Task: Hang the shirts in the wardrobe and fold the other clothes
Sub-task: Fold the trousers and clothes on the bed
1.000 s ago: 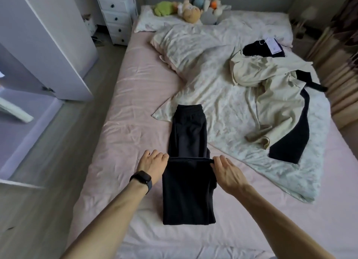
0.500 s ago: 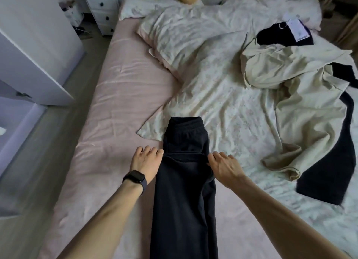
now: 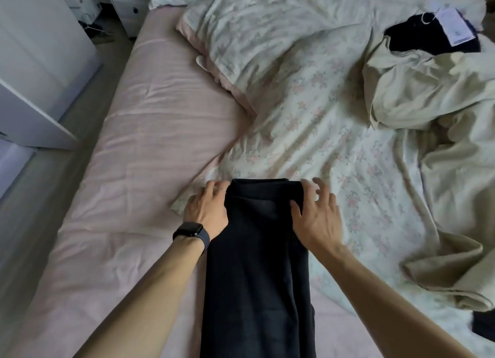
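Observation:
Black trousers lie folded lengthwise on the bed, running away from me. My left hand, with a black watch on its wrist, holds the far left corner of the folded-over layer, its thumb hidden under the cloth. At the far right corner is my right hand, thumb resting on top of the fabric and fingers spread beside the edge. A beige shirt lies crumpled on the right. Behind it sits a black garment with a white tag.
A floral duvet covers the bed's middle and right, over a pink sheet. A white wardrobe door stands open on the left, with a white chest of drawers behind. More black cloth shows at the lower right edge.
Both hands have carried the trousers' folded edge away from me up to the far end, covering the waistband. My view has moved closer and lower over the bed.

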